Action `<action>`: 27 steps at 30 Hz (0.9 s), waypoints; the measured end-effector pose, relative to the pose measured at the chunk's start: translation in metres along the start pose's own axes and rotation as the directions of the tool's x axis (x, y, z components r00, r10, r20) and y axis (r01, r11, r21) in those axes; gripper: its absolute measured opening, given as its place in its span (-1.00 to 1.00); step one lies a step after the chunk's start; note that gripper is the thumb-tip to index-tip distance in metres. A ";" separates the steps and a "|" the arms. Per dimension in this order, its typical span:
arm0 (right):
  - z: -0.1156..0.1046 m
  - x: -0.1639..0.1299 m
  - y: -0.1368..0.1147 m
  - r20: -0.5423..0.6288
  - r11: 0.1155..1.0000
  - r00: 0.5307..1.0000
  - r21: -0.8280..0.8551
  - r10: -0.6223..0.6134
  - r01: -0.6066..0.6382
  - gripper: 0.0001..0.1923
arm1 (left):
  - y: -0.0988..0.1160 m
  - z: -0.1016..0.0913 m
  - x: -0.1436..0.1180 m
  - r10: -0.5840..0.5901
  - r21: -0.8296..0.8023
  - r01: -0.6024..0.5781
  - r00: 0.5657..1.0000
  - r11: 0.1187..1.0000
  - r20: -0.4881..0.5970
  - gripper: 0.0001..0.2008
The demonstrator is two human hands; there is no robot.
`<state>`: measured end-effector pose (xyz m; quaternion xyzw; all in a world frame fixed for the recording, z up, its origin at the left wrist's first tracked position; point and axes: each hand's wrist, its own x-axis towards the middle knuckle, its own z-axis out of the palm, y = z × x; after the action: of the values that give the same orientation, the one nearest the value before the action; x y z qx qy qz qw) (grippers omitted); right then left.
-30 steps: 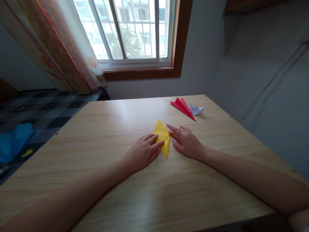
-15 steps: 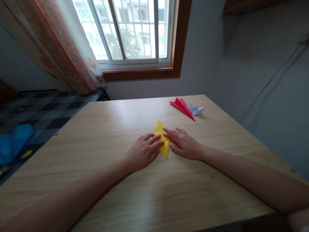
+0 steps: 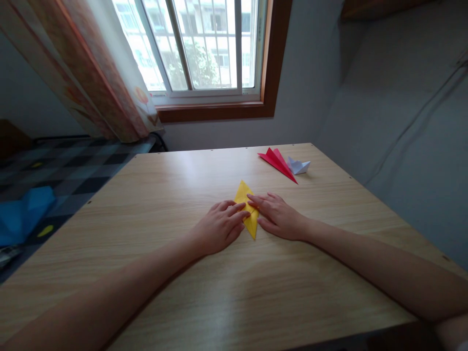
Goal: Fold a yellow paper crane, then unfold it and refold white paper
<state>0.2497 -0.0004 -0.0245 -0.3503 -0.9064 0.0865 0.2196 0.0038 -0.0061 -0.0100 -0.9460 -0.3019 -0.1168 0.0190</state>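
A folded yellow paper [image 3: 251, 227], diamond-shaped with pointed ends, lies flat on the wooden table [image 3: 175, 185]. From the left, my left hand [image 3: 222, 226] rests its outstretched fingertips on the paper's middle. Opposite it, my right hand [image 3: 280, 217] lays its extended fingers on the right side of the same sheet, thumb close to the edge. Both hands are open and press on the paper without gripping it. Fingers cover part of its centre, so the folds there are partly hidden.
Farther back on the right lie a red paper plane [image 3: 278, 165] and a white paper boat [image 3: 299, 166]. A blue folded paper [image 3: 25, 214] is on the checked cloth [image 3: 91, 163] left of the table. Behind stands a window [image 3: 204, 48] with a curtain [image 3: 106, 73].
The view has shifted very slightly, so everything appears a little farther right. Both hands stay in place on the yellow paper.
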 end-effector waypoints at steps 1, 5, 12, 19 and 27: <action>0.000 0.000 0.000 0.006 1.000 1.000 -0.003 0.004 -0.004 -0.41 | 0.000 0.001 0.000 0.000 0.001 0.000 1.000 1.000 -0.003 -0.64; 0.000 0.000 -0.001 0.011 1.000 1.000 -0.006 0.006 -0.006 -0.42 | -0.001 0.003 -0.002 -0.009 0.011 0.009 1.000 1.000 -0.019 -0.65; -0.001 0.000 -0.002 0.002 0.999 0.999 0.026 0.033 -0.033 -0.41 | 0.011 -0.006 -0.001 -0.037 0.087 0.038 0.999 0.995 -0.013 -0.69; -0.002 0.000 -0.001 0.018 0.999 0.999 0.028 0.026 -0.027 -0.44 | 0.019 -0.011 0.001 -0.135 0.165 0.134 0.991 0.977 -0.007 -0.71; -0.002 0.001 -0.002 0.010 0.999 1.000 0.042 0.027 -0.027 -0.43 | 0.018 -0.013 0.002 -0.133 0.116 0.128 0.990 0.985 0.038 -0.70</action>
<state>0.2490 -0.0013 -0.0217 -0.3576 -0.9006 0.1100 0.2214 0.0130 -0.0207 0.0040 -0.9240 -0.3695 -0.0790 0.0579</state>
